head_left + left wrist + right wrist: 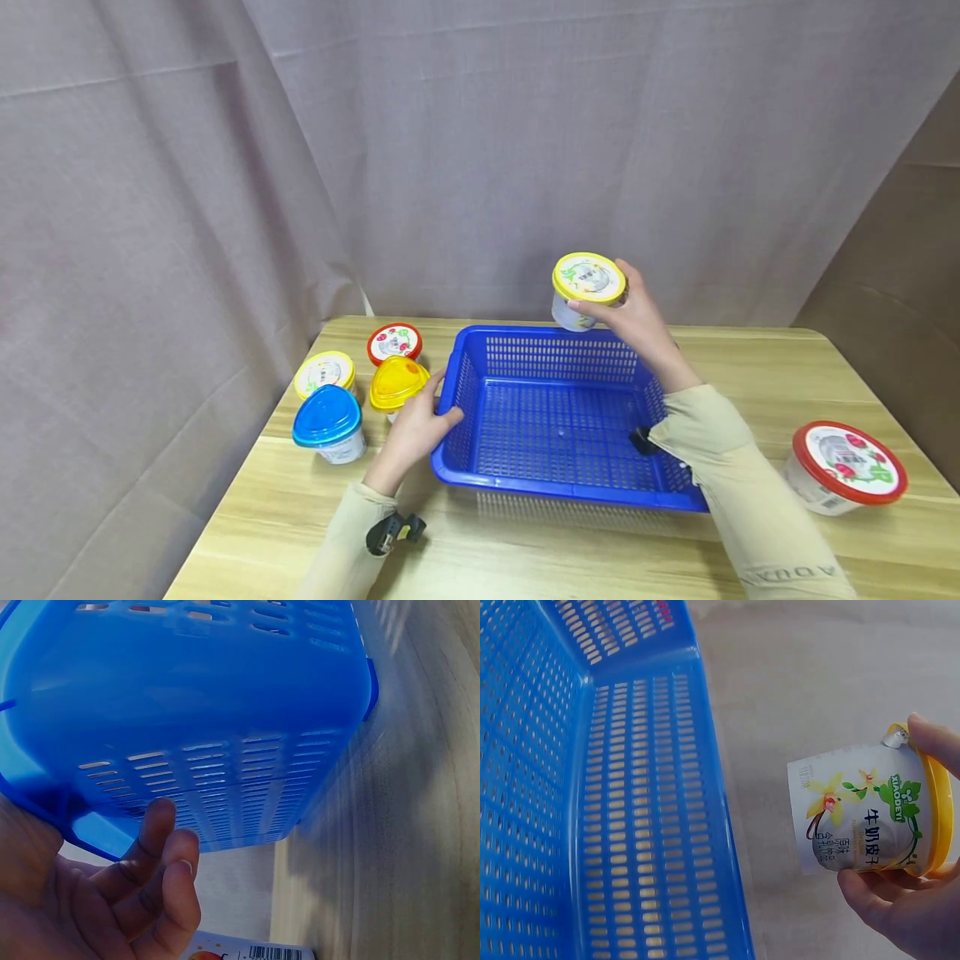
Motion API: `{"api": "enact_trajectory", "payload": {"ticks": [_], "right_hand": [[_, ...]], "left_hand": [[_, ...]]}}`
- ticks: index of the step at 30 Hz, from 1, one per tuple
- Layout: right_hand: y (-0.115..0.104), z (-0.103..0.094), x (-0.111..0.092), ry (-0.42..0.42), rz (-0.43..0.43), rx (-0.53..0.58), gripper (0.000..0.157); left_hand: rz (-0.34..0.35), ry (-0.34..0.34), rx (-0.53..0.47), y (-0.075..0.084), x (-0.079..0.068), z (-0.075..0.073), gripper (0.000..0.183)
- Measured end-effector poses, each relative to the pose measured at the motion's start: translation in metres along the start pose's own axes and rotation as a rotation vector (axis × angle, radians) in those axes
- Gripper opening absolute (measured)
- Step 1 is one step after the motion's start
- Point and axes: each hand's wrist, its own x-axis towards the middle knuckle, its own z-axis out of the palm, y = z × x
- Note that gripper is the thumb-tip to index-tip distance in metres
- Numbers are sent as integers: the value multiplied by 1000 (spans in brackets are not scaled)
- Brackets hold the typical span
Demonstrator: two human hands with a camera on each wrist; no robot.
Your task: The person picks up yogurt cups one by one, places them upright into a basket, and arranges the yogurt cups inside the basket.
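My right hand [637, 321] grips a white tub with a round yellow lid [589, 277], held up over the far rim of a blue plastic basket [570, 493]. In the right wrist view, thumb and fingers clasp this tub [862, 810] near its lid; its side carries a yellow flower print. My left hand [416, 429] holds the basket's left rim, thumb over the inner side and fingers outside. In the left wrist view those fingers [161, 862] bend beside the slotted outer wall [225, 780]. Nothing lies on the basket's visible floor.
Left of the basket stand a blue-lidded tub [328, 417], a triangular yellow-lidded tub [396, 383], a round yellow-lidded tub [324, 373] and a red-lidded tub [394, 342]. Another red-lidded tub [847, 462] stands right on the wooden table [247, 533]. A grey curtain [480, 167] hangs behind.
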Motion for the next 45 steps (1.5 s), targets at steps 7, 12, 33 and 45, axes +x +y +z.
{"api": "enact_trajectory", "payload": {"ticks": [7,12,33,45], "right_hand": [[-6,14,2,-51,-20,-5,116],[-7,27,1,-81,-7,-19,117],[-3,69,-5,-200,-43,-55,115],[2,73,-7,-204,-38,-96,113]], "left_hand": [[-9,-6,-9,2,-1,-1,72],[-8,-14,-18,1,-1,-1,73],[-24,-4,-12,4,0,-1,73],[-25,-7,1,7,0,2,73]]}}
